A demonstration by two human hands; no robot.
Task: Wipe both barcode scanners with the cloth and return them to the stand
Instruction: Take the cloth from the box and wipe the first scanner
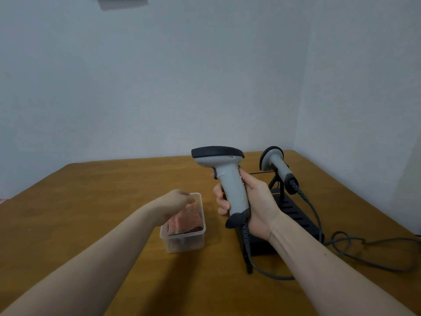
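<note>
Partly blurred, left hand (174,201) hides its fingers over the cloth (185,221).

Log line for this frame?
right hand: holds scanner upright | left hand: reaching cloth in tub | second scanner: on stand | wiping: not begun

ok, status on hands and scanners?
Right hand grips one scanner upright. Left hand reaching into the tub at the cloth, grip unclear. Second scanner on stand. Nothing blocking.

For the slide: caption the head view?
Right hand grips one scanner; left hand reaches the cloth in its tub.
</note>
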